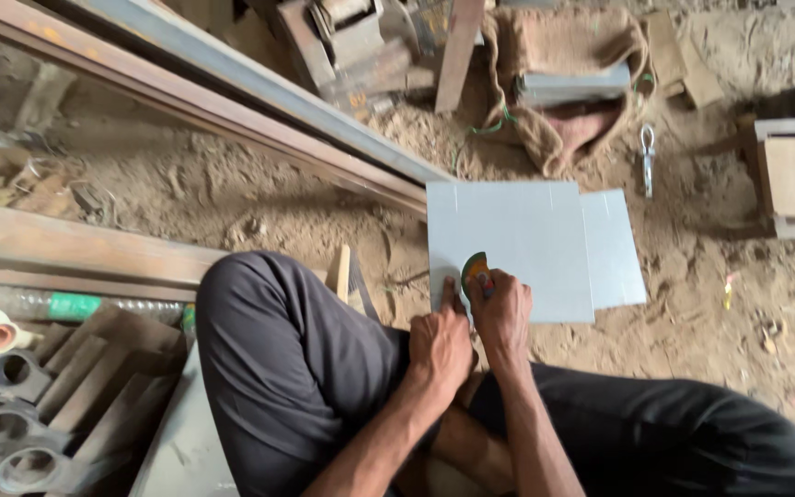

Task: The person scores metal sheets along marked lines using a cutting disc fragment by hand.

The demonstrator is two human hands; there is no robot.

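On the sandy floor, the left hand (pixel 441 342) presses flat on the grey sheet's (pixel 508 248) near edge while the right hand (pixel 502 313) grips a small curved tool (pixel 476 271); the sheet looks thin, stiff, slippery, best gripped by its edges.

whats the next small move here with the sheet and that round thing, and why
Probably press the left hand down to steady the grey sheet, since it lies loose on sand. The right hand holds a small green and orange curved object at the sheet's near edge, with the left fingers alongside it.
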